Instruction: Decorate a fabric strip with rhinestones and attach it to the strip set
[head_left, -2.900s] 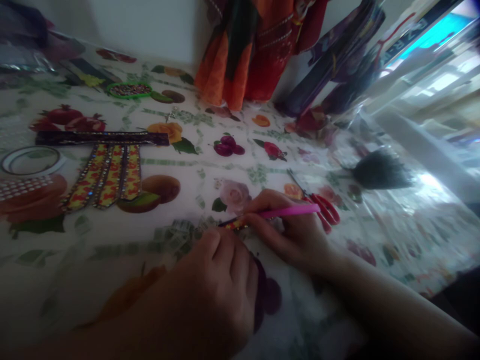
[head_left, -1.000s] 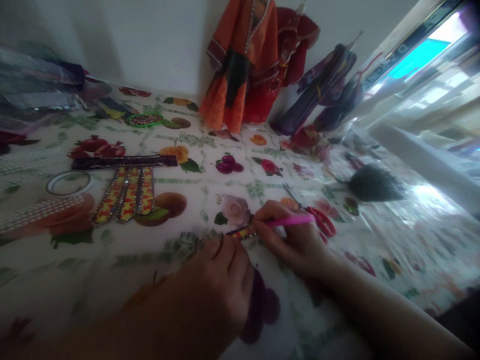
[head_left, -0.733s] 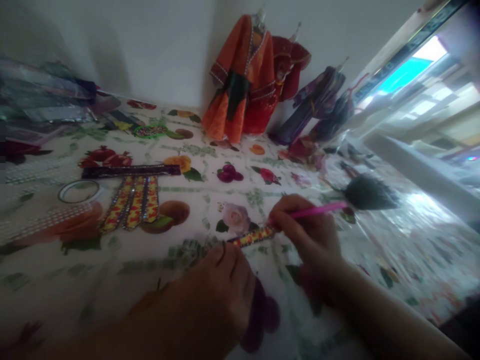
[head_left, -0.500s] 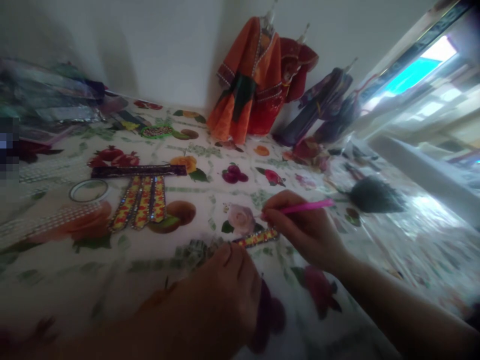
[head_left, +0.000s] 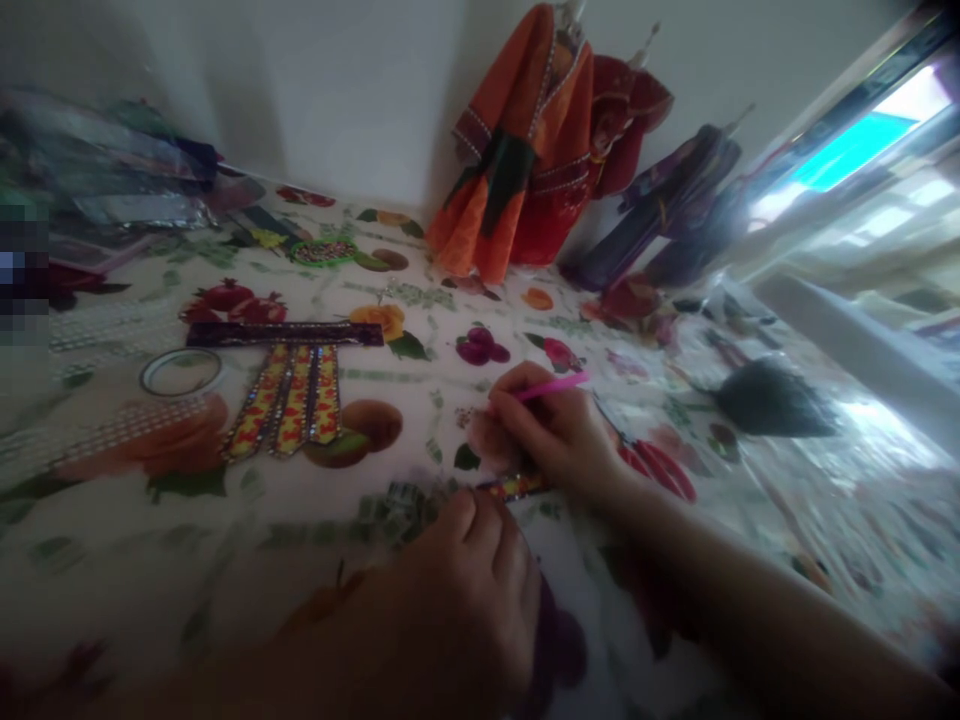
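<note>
My left hand (head_left: 480, 590) is closed at the near middle of the table, its fingertips pressing on the end of a narrow yellow-and-red patterned strip (head_left: 517, 487) with glittering edges. The strip lies flat, its right part hidden behind my right hand (head_left: 551, 425). That hand pinches a slim pink pen-like stick (head_left: 555, 386), whose tip is hidden at the fingers. Just left of those fingertips is a small scatter of tiny bead-like specks (head_left: 464, 414). To the left, several matching strips (head_left: 300, 400) hang from a dark purple band (head_left: 285, 335), all lying flat.
A flowered tablecloth (head_left: 420, 420) covers the table. At left are a roll of tape (head_left: 182, 372), white bead strips (head_left: 127, 430) and a green-rimmed dish of beads (head_left: 324, 252). Small orange and red garments (head_left: 517, 150) stand by the wall. A dark bag (head_left: 776, 395) lies right.
My right hand has moved left with the pink stick, towards the tiny specks, and now covers part of the strip. My left hand stays on the strip's end. The view has shifted slightly.
</note>
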